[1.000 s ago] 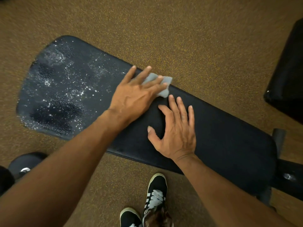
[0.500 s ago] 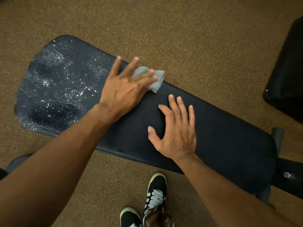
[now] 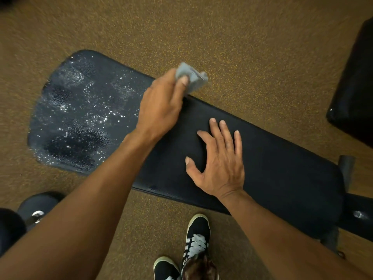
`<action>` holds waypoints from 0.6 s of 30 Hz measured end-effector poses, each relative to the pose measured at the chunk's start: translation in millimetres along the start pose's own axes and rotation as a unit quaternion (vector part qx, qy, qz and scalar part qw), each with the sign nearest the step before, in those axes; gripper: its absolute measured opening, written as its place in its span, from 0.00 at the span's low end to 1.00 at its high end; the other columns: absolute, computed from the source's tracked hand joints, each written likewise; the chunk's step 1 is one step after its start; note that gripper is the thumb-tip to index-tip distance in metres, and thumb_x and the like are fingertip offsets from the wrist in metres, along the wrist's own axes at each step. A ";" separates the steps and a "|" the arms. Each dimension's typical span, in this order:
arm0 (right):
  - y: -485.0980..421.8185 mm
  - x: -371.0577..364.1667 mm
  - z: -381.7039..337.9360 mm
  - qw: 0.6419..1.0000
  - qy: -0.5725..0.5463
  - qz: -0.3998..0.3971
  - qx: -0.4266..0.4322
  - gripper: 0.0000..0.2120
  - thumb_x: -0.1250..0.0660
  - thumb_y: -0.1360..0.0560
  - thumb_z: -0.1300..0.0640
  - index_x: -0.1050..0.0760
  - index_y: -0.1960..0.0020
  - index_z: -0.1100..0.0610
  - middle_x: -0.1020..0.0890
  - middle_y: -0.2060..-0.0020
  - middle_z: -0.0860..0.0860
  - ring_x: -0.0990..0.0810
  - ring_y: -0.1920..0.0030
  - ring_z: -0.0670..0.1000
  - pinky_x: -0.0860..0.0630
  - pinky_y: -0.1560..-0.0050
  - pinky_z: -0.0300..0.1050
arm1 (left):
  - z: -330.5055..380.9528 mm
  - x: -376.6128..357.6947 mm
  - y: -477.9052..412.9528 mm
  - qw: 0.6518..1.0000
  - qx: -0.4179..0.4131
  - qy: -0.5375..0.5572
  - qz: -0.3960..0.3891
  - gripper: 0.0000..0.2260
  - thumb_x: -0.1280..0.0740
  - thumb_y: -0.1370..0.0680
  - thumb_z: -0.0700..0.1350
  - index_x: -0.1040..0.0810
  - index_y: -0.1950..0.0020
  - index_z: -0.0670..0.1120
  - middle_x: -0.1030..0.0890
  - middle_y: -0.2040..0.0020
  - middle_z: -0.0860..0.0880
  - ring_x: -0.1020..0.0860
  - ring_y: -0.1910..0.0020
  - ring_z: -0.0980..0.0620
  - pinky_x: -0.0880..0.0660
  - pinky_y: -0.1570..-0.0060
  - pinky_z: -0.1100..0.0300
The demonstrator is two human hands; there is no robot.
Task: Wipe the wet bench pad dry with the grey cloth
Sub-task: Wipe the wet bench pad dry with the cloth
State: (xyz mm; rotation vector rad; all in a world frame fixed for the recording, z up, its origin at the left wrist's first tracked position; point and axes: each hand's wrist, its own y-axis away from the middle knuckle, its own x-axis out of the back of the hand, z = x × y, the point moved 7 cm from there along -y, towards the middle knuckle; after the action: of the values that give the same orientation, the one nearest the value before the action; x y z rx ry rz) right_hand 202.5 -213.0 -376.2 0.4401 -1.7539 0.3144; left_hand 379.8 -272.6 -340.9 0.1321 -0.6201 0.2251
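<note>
I read the surface [image 3: 272, 158] as matte black, its wide end sprinkled with patches of glinting silver-white droplets. The grey cloth [image 3: 194, 77] is a pale blue-grey. The floor [image 3: 242, 47] is brown, speckled all over with fine yellow-orange flecks. The shoes [image 3: 196, 237] are black with white laces, white stripes and cream toe rims. The dumbbell [image 3: 37, 207] is black with a silver centre.

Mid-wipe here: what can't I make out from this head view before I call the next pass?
Grey cloth: head view, blurred and partly behind the left hand; contact with the bench pad unclear.
Pad under the left forearm and right hand: hidden, wetness unknown.
Dumbbell, lower left: cut off by forearm and frame edge.
</note>
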 end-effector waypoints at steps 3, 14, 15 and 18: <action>0.0 0.8 -0.2 1.000 -0.004 0.004 0.003 0.32 0.38 0.28 0.37 0.31 0.29 0.53 0.38 0.22 0.55 0.45 0.21 0.57 0.46 0.25 0.65 | -8.2 20.3 6.1 0.947 0.114 0.297 0.051 0.13 0.43 0.15 0.55 0.21 0.46 0.51 0.17 0.52 0.53 0.19 0.52 0.53 0.21 0.50 0.45; 0.6 -0.7 -0.3 1.000 0.009 0.003 0.010 0.32 0.37 0.28 0.37 0.31 0.29 0.54 0.38 0.22 0.56 0.45 0.21 0.57 0.47 0.25 0.66 | -26.0 4.8 29.6 0.829 0.233 0.508 0.013 0.09 0.35 0.16 0.41 0.23 0.38 0.40 0.15 0.46 0.45 0.16 0.46 0.48 0.19 0.46 0.53; 0.3 -0.9 -0.7 1.000 0.006 0.001 0.011 0.32 0.37 0.27 0.37 0.32 0.29 0.54 0.38 0.22 0.56 0.46 0.20 0.57 0.47 0.25 0.66 | -25.3 6.0 32.2 0.805 0.262 0.533 0.013 0.09 0.37 0.15 0.43 0.21 0.40 0.42 0.14 0.46 0.45 0.15 0.47 0.49 0.18 0.48 0.54; 0.0 -1.1 -0.3 1.000 -0.004 -0.003 0.014 0.32 0.37 0.26 0.38 0.33 0.28 0.54 0.39 0.22 0.56 0.46 0.20 0.56 0.47 0.24 0.65 | -27.8 11.6 40.6 0.746 0.329 0.579 0.028 0.12 0.39 0.15 0.46 0.19 0.41 0.41 0.13 0.47 0.44 0.15 0.47 0.47 0.17 0.49 0.52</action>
State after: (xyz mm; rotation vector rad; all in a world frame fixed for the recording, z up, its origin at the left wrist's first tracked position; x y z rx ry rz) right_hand 203.0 -212.8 -377.3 0.4670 -1.7568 0.3333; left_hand 394.5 -226.1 -354.2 0.6021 0.7445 0.5186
